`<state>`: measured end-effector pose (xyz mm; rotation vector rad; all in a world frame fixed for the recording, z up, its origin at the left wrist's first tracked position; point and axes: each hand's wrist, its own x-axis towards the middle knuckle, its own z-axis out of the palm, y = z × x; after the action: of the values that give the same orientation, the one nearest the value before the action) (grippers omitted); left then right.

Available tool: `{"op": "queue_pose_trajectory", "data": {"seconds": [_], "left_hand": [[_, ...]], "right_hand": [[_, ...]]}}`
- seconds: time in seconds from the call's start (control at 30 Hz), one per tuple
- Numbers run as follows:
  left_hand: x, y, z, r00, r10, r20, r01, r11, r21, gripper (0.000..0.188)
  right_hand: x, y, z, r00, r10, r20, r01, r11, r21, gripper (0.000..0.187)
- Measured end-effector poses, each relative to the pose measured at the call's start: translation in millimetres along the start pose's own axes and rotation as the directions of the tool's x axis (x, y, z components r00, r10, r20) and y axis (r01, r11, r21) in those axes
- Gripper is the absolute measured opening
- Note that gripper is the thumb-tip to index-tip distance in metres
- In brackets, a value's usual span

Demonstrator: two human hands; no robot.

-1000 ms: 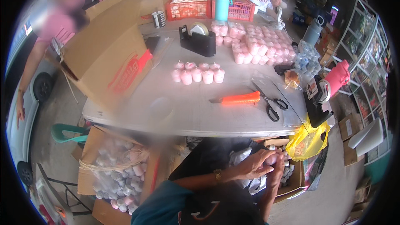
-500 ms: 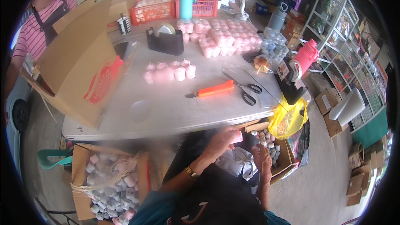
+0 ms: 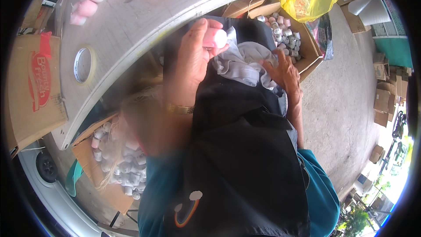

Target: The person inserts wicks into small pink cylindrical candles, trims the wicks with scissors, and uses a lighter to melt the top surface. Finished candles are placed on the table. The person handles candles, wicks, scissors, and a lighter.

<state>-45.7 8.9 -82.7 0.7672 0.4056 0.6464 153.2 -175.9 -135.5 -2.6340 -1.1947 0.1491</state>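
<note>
Head view: left hand (image 3: 192,55) holds the pink cylinder (image 3: 211,38), right hand (image 3: 286,73) apart.

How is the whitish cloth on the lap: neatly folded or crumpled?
Crumpled: the whitish cloth lies in loose, uneven creases near the right hand.

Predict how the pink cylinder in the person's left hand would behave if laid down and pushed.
Laid sideways, the pink cylinder would probably roll, since its wall is rounded. It seems stiff: no dent shows where the left hand grips it. It may be fairly light, as one hand alone holds it.
</note>
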Motion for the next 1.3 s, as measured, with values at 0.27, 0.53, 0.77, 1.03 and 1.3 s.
{"op": "queue_pose_trajectory", "data": {"seconds": [0.27, 0.53, 0.77, 1.03, 1.3], "left_hand": [[7, -28, 13, 0.948, -0.108, -0.301, 0.202, 0.932, 0.301, 0.034], [13, -59, -18, 0.995, 0.047, 0.088, -0.076, 0.927, 0.367, 0.046], [19, -46, -7, 1.000, 0.013, 0.007, -0.014, 0.940, 0.340, 0.045], [4, -23, 37, 0.979, 0.157, -0.129, -0.031, 0.743, 0.669, 0.026], [-15, 5, 49, 0.982, 0.184, 0.050, -0.182, 0.821, 0.541, 0.017]], "right_hand": [[2, -47, -53, 0.912, -0.302, -0.278, 0.409, 0.619, 0.670, 0.031], [4, -121, -48, 0.765, -0.432, -0.477, 0.634, 0.633, 0.444, 0.029], [15, -128, -38, 0.873, -0.169, -0.457, 0.470, 0.541, 0.698, 0.028], [33, -104, -12, 0.986, 0.020, -0.165, 0.133, 0.503, 0.854, 0.036], [14, -93, -65, 0.968, -0.048, -0.245, 0.231, -0.190, 0.954, 0.060]]}}
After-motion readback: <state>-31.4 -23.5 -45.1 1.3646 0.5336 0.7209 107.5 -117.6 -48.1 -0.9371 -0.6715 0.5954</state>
